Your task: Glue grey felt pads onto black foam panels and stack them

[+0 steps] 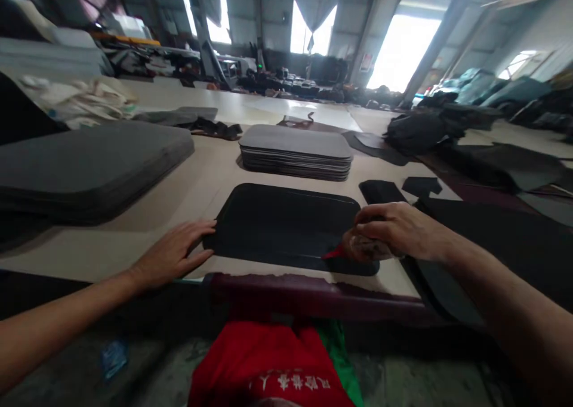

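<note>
A black rounded-corner sheet [277, 225] lies flat on the table in front of me. My left hand [174, 252] touches its left edge, fingers stretched out and thumb apart. Wrapped around a squeeze bottle [369, 249] is my right hand [394, 228], over the sheet's right end. The bottle is tilted, and its red nozzle [333, 253] points down and left at the sheet's near edge. A thin shiny line runs along that edge to the left of the nozzle. Most of the bottle is hidden by my fingers.
Behind the sheet stands a stack of grey rounded panels [295, 147]. A larger grey stack [94, 162] is at left. More black sheets [492, 240] lie under my right forearm, with black scraps [382, 195] beyond. Dark red material [277, 293] covers the table's near edge.
</note>
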`<state>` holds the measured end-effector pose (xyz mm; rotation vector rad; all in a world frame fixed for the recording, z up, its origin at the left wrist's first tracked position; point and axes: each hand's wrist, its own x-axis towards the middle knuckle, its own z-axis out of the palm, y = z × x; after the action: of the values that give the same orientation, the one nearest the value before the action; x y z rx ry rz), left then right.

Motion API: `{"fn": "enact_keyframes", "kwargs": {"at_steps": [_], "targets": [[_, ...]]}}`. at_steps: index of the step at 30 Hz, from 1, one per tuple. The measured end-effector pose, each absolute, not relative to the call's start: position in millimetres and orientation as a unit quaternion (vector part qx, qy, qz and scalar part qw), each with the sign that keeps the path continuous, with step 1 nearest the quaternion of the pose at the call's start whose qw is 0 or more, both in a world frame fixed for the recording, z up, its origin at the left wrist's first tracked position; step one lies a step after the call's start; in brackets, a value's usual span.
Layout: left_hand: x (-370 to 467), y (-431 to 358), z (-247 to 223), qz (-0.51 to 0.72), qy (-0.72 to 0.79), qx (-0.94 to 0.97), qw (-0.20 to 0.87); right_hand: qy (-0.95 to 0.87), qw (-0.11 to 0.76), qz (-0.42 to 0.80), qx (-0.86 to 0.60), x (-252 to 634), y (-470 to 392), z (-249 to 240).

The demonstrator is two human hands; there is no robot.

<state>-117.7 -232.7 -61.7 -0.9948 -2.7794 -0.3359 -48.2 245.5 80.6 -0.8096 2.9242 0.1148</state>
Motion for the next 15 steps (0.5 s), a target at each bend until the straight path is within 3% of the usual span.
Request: {"fn": "enact_keyframes", "kwargs": {"at_steps": [5,11,15], "targets": [[-119.5,-234.4,-62.4,-0.109,-0.934,-0.333,0.071,0.978,0.071,0.019,-0.197,-18.8,279.3,86.7],[-119.8,-233.5,-61.2,-0.107,-0.936,-0.329,0.068,0.988,0.056,-0.143,0.019,6.3,319.3,79.9],[-122.8,-237.5,-64.4,-0.103,-0.936,-0.330,0.066,0.977,0.045,-0.195,0.078,17.9,339.8,68.9]]}}
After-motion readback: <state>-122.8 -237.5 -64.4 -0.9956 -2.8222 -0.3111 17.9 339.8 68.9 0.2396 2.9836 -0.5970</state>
